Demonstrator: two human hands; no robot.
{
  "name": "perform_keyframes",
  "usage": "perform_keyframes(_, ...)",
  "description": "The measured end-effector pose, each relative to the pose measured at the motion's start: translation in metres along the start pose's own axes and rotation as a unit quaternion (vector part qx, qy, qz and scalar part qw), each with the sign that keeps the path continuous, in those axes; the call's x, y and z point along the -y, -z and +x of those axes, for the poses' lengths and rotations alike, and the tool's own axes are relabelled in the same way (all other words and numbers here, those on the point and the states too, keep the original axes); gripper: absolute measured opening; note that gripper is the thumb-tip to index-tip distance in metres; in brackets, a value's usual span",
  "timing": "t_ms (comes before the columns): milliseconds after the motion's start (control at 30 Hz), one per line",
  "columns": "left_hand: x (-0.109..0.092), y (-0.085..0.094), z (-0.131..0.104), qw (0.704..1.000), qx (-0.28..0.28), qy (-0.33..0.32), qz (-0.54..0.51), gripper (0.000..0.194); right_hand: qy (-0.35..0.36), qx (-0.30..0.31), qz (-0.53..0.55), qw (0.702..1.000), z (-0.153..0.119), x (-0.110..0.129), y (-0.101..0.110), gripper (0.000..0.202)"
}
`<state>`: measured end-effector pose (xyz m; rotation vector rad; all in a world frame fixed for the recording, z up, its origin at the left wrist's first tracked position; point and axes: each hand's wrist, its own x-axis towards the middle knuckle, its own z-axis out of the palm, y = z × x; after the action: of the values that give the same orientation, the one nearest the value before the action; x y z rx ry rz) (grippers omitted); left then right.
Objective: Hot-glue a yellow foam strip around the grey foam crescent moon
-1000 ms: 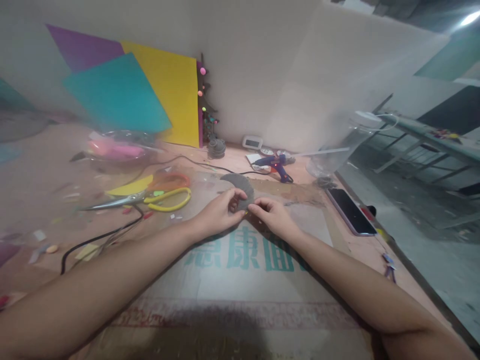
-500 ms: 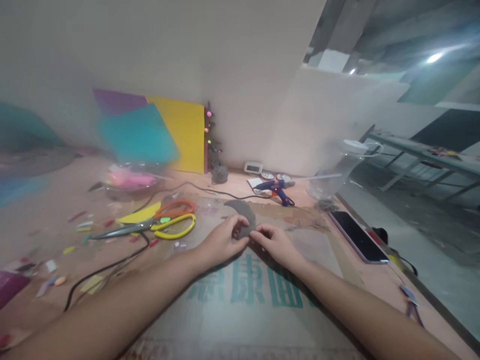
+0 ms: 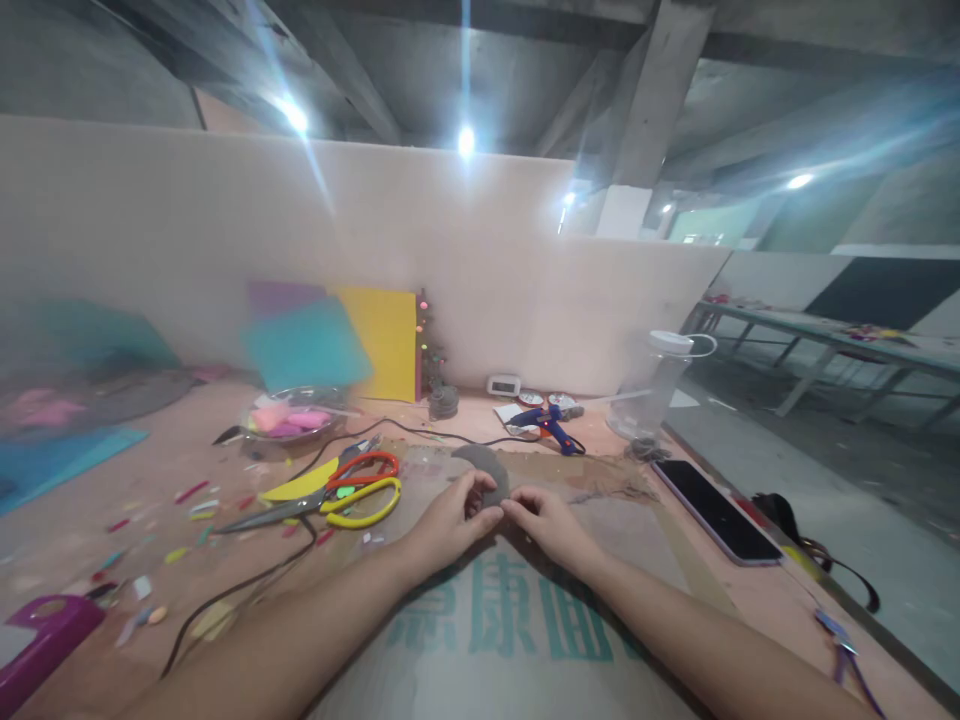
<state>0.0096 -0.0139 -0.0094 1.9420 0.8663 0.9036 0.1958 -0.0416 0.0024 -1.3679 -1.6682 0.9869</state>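
Grey crescent (image 3: 492, 464) is over the green-lettered cardboard sheet (image 3: 487, 680), around the middle of the worktop (image 3: 757, 615). Left hand (image 3: 456, 518) has it by the edge, thumb and fingers curled nearly closed. Right hand (image 3: 546, 522) looks pinched on the lower end, though the fingers hide the contact from here. Scissors (image 3: 300, 508) lie to the left, blue glue gun (image 3: 550, 427) beyond, phone (image 3: 716, 512) off to the right, face up.

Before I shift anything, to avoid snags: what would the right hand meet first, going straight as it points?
The right hand would likely meet the gray curved piece, which it may be touching; depth is unclear.
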Motion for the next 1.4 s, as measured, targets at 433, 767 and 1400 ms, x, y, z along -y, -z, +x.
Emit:
perform_keyframes(433,0.015,0.013,0.011,0.99,-0.11,0.063,-0.061,0.039,0.015,-0.063,0.04,0.997,0.01,-0.01,0.006,0.035)
perform_keyframes(767,0.016,0.012,0.012,0.992,-0.113,0.053,-0.01,0.032,0.02,-0.054,0.045,0.997,0.011,-0.012,0.005,0.035)
perform_keyframes(1400,0.01,0.007,0.014,0.988,-0.142,0.029,0.062,0.025,0.025,-0.069,0.049,0.996,0.019,-0.019,0.002,0.041)
